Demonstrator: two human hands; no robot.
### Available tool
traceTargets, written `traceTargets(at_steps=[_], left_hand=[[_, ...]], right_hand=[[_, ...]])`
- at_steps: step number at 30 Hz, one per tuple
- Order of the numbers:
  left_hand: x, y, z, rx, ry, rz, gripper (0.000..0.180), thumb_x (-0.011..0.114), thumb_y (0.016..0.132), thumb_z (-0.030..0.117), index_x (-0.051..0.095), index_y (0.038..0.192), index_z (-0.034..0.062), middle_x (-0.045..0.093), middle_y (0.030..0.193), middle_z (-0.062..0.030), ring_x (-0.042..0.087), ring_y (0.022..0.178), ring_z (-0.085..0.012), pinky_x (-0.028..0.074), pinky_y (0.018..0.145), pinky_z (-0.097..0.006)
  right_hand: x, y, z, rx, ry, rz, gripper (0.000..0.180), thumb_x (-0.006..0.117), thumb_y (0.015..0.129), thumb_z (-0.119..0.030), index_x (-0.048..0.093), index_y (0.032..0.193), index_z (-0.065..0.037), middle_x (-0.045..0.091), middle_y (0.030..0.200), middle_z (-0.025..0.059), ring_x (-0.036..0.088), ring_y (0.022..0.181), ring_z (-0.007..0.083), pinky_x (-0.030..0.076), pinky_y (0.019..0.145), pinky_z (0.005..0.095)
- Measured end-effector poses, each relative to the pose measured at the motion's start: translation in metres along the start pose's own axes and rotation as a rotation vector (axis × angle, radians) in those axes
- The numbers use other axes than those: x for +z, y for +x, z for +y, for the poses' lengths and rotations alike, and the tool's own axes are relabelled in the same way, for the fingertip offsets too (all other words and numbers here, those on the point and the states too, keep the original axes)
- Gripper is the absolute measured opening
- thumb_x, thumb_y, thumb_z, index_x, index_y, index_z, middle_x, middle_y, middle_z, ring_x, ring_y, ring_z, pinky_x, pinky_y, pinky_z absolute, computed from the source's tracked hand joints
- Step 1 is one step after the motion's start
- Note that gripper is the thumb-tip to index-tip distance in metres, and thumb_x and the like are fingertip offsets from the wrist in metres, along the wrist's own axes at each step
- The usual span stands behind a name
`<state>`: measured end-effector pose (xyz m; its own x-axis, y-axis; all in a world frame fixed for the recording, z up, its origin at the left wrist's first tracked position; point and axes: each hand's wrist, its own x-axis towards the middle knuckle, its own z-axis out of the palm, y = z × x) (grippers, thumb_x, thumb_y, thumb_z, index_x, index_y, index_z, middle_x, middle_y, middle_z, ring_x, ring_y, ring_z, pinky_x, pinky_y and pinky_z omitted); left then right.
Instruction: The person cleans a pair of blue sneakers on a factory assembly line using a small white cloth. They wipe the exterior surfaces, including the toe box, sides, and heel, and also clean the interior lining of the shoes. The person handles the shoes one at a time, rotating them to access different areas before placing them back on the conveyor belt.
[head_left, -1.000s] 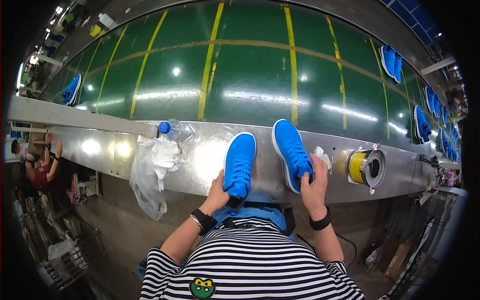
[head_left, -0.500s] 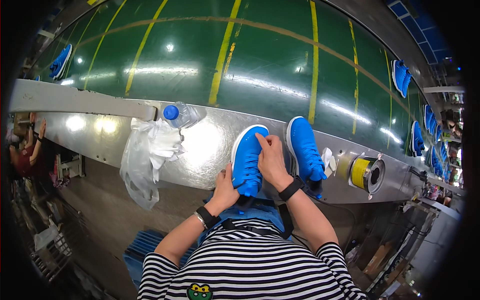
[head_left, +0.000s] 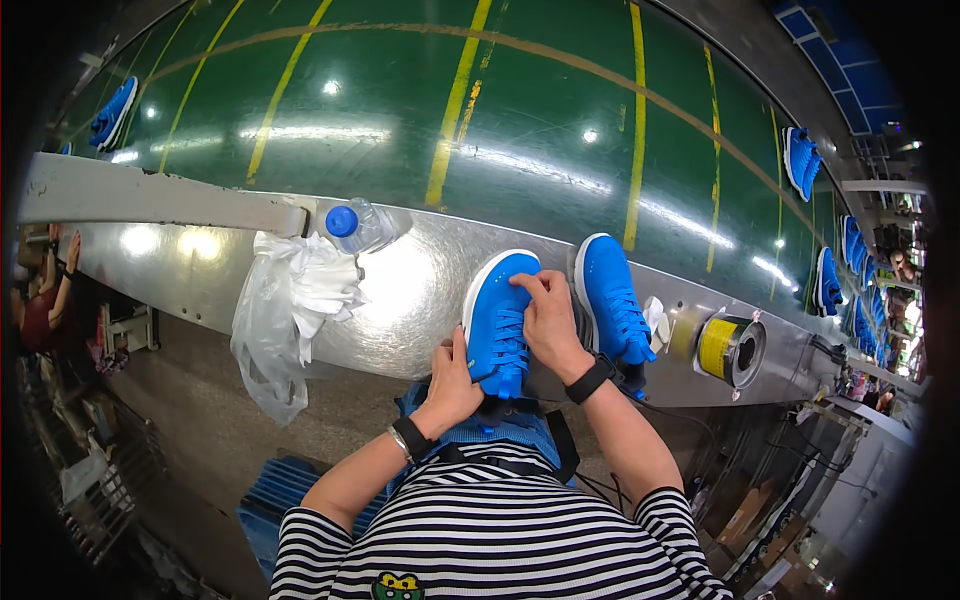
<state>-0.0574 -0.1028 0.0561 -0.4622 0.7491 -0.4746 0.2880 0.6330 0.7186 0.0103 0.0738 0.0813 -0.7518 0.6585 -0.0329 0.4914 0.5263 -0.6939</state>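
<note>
A blue sneaker (head_left: 497, 312) with a white sole lies toe-away on the metal ledge in front of me. My left hand (head_left: 452, 380) is closed around its heel end from the left, with a finger laid along its side. Over the toe and laces, my right hand (head_left: 550, 320) is bent into a pinch, fingertips touching the upper; anything tiny between them cannot be made out. Just right of that hand rests a second blue sneaker (head_left: 608, 300), laced and untouched, its heel toward me.
Beyond the ledge (head_left: 420, 350) runs a green conveyor belt (head_left: 380, 100) with yellow stripes, carrying more blue sneakers (head_left: 800, 163). Left stand a clear bottle (head_left: 372, 228) with a blue cap and a plastic bag (head_left: 268, 345) of white paper. A yellow-labelled tin (head_left: 730, 350) sits right.
My right fingers have bent more and drawn slightly back along the toe. My left hand keeps its hold. The view has shifted slightly.
</note>
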Motion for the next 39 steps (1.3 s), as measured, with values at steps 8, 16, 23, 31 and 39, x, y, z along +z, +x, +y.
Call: traceTargets(at_steps=[8, 16, 23, 31, 39], left_hand=[[-0.002, -0.004, 0.004, -0.044, 0.010, -0.058, 0.090, 0.066, 0.074, 0.017, 0.010, 0.140, -0.0071, 0.037, 0.113, -0.0297, 0.041, 0.103, -0.0416, 0.034, 0.095, -0.044], [-0.010, -0.003, 0.009, -0.048, 0.057, -0.072, 0.090, 0.064, 0.069, 0.009, 0.012, 0.140, -0.0062, 0.036, 0.112, -0.0283, 0.039, 0.105, -0.0407, 0.033, 0.095, -0.044], [-0.030, -0.002, 0.017, 0.055, 0.202, 0.138, 0.089, 0.066, 0.063, 0.010, 0.020, 0.137, -0.0063, 0.037, 0.110, -0.0257, 0.037, 0.102, -0.0392, 0.031, 0.095, -0.046], [-0.037, 0.002, 0.049, 0.129, 0.555, 0.226, 0.106, 0.081, 0.053, 0.021, 0.022, 0.138, -0.0027, 0.035, 0.114, -0.0225, 0.036, 0.106, -0.0380, 0.032, 0.090, -0.048], [-0.030, 0.013, 0.018, 0.119, 0.220, -0.004, 0.078, 0.067, 0.077, 0.037, 0.032, 0.135, -0.0021, 0.049, 0.111, -0.0244, 0.049, 0.103, -0.0363, 0.040, 0.087, -0.044]], right_hand=[[-0.003, -0.002, 0.003, 0.024, 0.092, 0.019, 0.032, 0.045, 0.075, 0.012, 0.061, 0.097, -0.004, 0.049, 0.095, 0.0144, 0.052, 0.090, 0.0292, 0.043, 0.079, 0.0341], [-0.076, -0.051, -0.017, 0.105, 0.171, 0.390, 0.015, 0.051, 0.082, 0.006, 0.059, 0.093, -0.001, 0.057, 0.091, 0.0068, 0.055, 0.086, 0.0161, 0.043, 0.079, 0.0264], [-0.130, -0.100, 0.098, 0.515, 0.701, 0.184, 0.062, 0.063, 0.075, 0.000, 0.040, 0.132, 0.000, 0.047, 0.128, 0.0134, 0.045, 0.120, 0.0223, 0.034, 0.101, 0.0332], [-0.116, -0.093, 0.128, 0.380, 0.604, -0.154, 0.082, 0.071, 0.067, -0.002, 0.030, 0.138, 0.001, 0.042, 0.136, 0.0160, 0.041, 0.127, 0.0245, 0.030, 0.106, 0.0333], [-0.078, -0.096, 0.125, 0.349, 0.423, 0.086, 0.060, 0.052, 0.082, -0.003, 0.033, 0.138, -0.003, 0.047, 0.133, 0.0207, 0.045, 0.124, 0.0283, 0.033, 0.102, 0.0329]])
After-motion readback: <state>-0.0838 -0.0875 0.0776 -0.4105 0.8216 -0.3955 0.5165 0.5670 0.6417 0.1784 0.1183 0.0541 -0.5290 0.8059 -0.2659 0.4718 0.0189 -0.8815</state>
